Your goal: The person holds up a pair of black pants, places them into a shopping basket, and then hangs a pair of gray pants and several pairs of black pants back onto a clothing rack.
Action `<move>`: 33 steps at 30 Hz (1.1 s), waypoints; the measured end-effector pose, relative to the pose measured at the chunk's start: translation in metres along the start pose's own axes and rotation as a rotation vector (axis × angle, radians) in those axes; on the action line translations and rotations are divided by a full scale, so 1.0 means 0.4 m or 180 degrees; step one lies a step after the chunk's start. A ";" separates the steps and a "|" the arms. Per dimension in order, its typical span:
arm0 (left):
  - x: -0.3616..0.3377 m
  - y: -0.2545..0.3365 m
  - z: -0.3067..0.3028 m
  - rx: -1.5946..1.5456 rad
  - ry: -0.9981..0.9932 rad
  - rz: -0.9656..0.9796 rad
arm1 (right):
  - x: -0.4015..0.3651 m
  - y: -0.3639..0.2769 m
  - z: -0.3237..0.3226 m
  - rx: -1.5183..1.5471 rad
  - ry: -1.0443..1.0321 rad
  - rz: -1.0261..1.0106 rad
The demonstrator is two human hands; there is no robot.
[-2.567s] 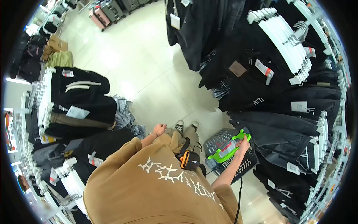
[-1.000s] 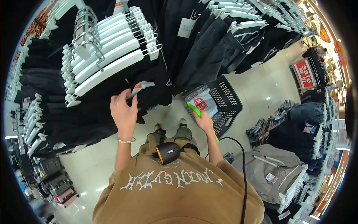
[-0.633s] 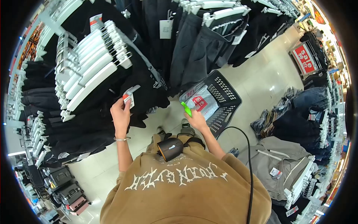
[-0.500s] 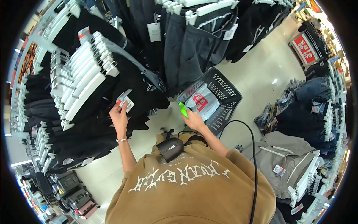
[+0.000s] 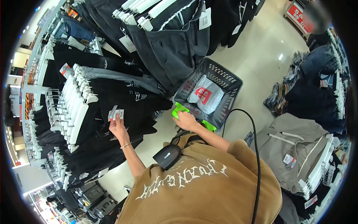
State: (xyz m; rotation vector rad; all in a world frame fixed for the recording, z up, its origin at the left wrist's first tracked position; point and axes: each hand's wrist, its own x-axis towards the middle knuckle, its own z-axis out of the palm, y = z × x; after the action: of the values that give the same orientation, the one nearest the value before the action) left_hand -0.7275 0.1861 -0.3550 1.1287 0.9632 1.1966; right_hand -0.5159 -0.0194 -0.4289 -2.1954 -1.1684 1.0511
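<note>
My left hand point(image 5: 118, 128) is closed in a pinch on a white price tag point(image 5: 119, 113) with a barcode and a red part. The tag hangs by the black garments point(image 5: 115, 99) on white hangers. My right hand point(image 5: 185, 121) is wrapped round the bright green handle point(image 5: 179, 108) of a dark grey shopping basket point(image 5: 234, 83). Inside the basket lies a grey-white plastic bag point(image 5: 215, 100) with a red printed square. On my chest hangs a black device point(image 5: 167, 156), close to my right forearm.
Dark grey trousers point(image 5: 167, 52) hang just beyond the basket. White hangers point(image 5: 76, 99) crowd the left rack. At right are folded jeans point(image 5: 317, 61) and a grey-beige garment point(image 5: 287, 145). A black cable point(image 5: 253, 149) loops beside my right arm. A blurred person point(image 5: 317, 16) stands near a red sale sign point(image 5: 297, 15).
The view has shifted, and the racks sit differently in it. My left hand still pinches the tag, and the right stays on the handle. A person now appears by the sale sign.
</note>
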 end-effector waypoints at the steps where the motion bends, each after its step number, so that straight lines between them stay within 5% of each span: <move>1: 0.009 -0.003 -0.001 0.0025 -0.0043 0.0008 | -0.001 0.001 0.002 0.0040 0.0025 -0.0014; 17: 0.028 -0.001 0.007 0.0424 0.0228 0.0247 | -0.005 0.013 -0.001 0.0147 -0.0009 -0.0055; 20: 0.009 0.031 -0.015 0.2749 0.0495 0.0731 | -0.004 0.018 -0.034 0.0253 -0.0367 -0.0132; 22: -0.039 0.150 0.009 0.4628 0.0169 0.0015 | -0.005 0.030 -0.048 0.0233 -0.0456 -0.0221; 24: -0.058 0.218 -0.003 0.4620 -0.0290 -0.0635 | -0.014 0.039 -0.084 0.0196 -0.0573 -0.0296; 26: -0.063 0.272 0.050 0.4054 -0.0646 -0.0547 | -0.001 0.045 -0.169 0.0715 -0.0124 -0.0117; 28: -0.046 0.278 0.113 0.3646 -0.0885 0.0020 | 0.075 0.101 -0.227 0.1612 0.1165 -0.0299; 30: -0.050 0.257 0.182 0.3304 -0.0975 0.0460 | 0.161 0.137 -0.346 0.1846 0.2827 -0.0554; 33: -0.083 0.224 0.242 0.3102 -0.1440 0.0330 | 0.302 0.189 -0.554 0.1422 0.3723 -0.0590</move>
State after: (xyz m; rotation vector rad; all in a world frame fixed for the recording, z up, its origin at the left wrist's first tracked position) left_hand -0.6557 0.1408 -0.2489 2.1206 1.1530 0.4499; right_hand -0.2602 0.0342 -0.3935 -1.7692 -0.4861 -0.1343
